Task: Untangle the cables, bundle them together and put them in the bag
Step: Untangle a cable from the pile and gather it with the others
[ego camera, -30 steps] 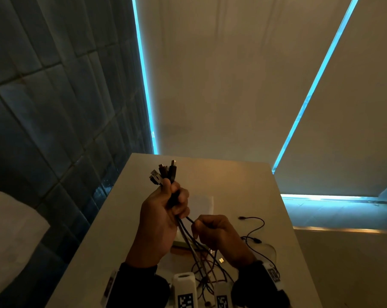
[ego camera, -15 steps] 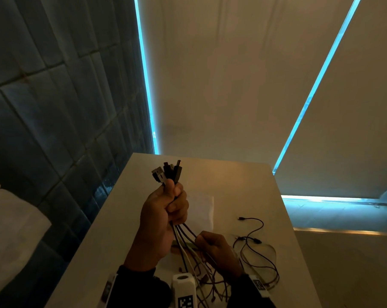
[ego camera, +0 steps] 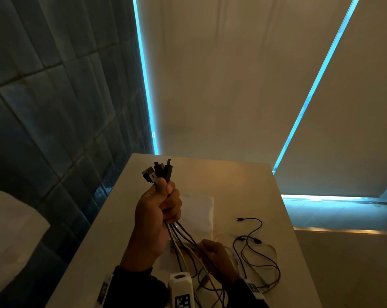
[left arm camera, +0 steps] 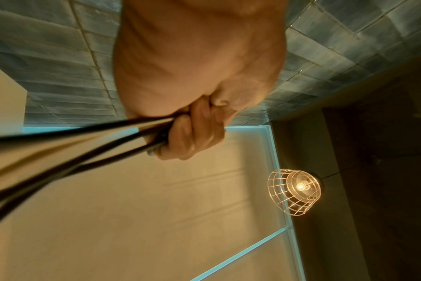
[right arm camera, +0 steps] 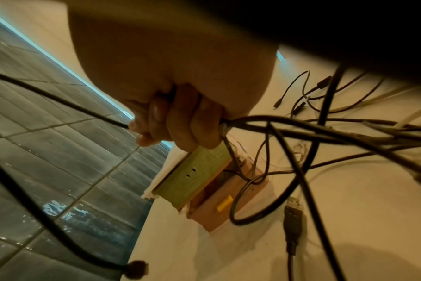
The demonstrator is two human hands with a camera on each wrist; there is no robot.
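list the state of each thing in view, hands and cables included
left hand: raised, grips the cable bundle just below the plugs
cable bundle: plugs up, strands hanging to the table
right hand: low, grips the strands
loose black cable: lying on the table, unheld
cage lamp: lit

Pale table [ego camera: 243,181] against the tiled wall on the left. Near the middle, a white sheet [ego camera: 199,210], with a small wooden box [right arm camera: 219,207] at its near edge. To the right, loose dark cables [ego camera: 258,254] looped on the top.
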